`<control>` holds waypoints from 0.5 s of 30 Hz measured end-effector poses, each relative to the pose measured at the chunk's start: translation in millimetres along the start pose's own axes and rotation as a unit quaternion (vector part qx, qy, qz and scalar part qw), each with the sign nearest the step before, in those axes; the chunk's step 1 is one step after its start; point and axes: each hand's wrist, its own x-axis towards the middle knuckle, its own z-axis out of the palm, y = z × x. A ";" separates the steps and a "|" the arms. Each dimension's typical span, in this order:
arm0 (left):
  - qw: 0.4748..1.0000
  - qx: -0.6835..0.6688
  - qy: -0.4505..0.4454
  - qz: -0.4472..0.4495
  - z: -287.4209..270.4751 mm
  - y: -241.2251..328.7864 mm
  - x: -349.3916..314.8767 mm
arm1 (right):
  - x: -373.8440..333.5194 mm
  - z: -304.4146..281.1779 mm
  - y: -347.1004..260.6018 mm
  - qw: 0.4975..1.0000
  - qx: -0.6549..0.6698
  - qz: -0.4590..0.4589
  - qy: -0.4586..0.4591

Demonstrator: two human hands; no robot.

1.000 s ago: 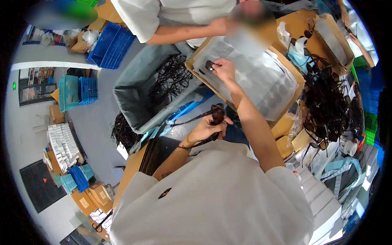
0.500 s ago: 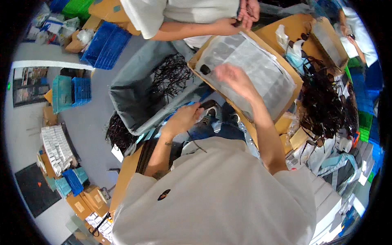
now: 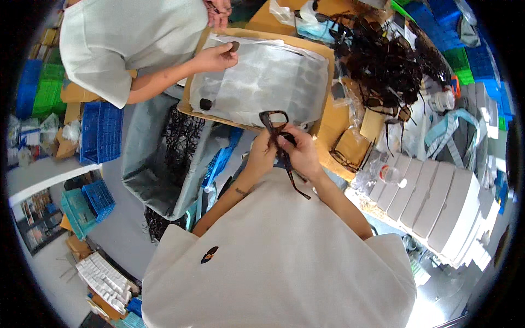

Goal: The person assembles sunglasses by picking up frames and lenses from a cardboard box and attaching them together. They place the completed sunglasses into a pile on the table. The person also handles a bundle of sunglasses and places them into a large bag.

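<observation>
Both my hands meet in front of my chest at a dark tortoiseshell eyeglass frame point(image 3: 275, 118). My left hand point(image 3: 259, 157) grips it from the left, fingers closed. My right hand point(image 3: 304, 154) is closed at its other side, with a dark rounded piece like a lens point(image 3: 287, 139) by the thumb; part of the frame is hidden by the fingers. One rim points up and away, and a temple arm hangs down toward my shirt. Just beyond is a shallow cardboard box point(image 3: 331, 76) lined with whitish translucent sheets over rows of round shapes. A loose dark lens point(image 3: 205, 104) lies on its near left corner.
A co-worker's hand point(image 3: 217, 57) holds a dark lens over the box's far left. Left stands a grey tub point(image 3: 147, 158) of dark frames. A tangled heap of eyeglasses point(image 3: 383, 60) lies right of the box. Long pale cartons point(image 3: 432, 199) and a clear plastic cup point(image 3: 391, 175) sit nearer, right.
My right hand has come back from over the box and joined my left at the eyeglass frame. The view has turned right. The co-worker's hand now reaches over the box.
</observation>
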 end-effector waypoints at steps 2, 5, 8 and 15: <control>1.000 -0.012 0.028 0.000 10.4 4.1 -0.5 | -6.1 6.3 5.2 0.996 0.007 0.056 0.067; 0.988 -0.069 0.054 0.128 19.1 -18.7 6.8 | -4.4 15.5 19.9 0.993 -0.020 0.016 0.111; 0.990 -0.043 0.093 0.100 16.7 -7.7 15.3 | -1.5 8.6 26.4 0.989 0.030 0.129 0.069; 0.970 -0.221 0.087 0.052 0.8 1.4 -10.0 | -4.5 -61.0 7.6 0.967 0.103 0.229 0.035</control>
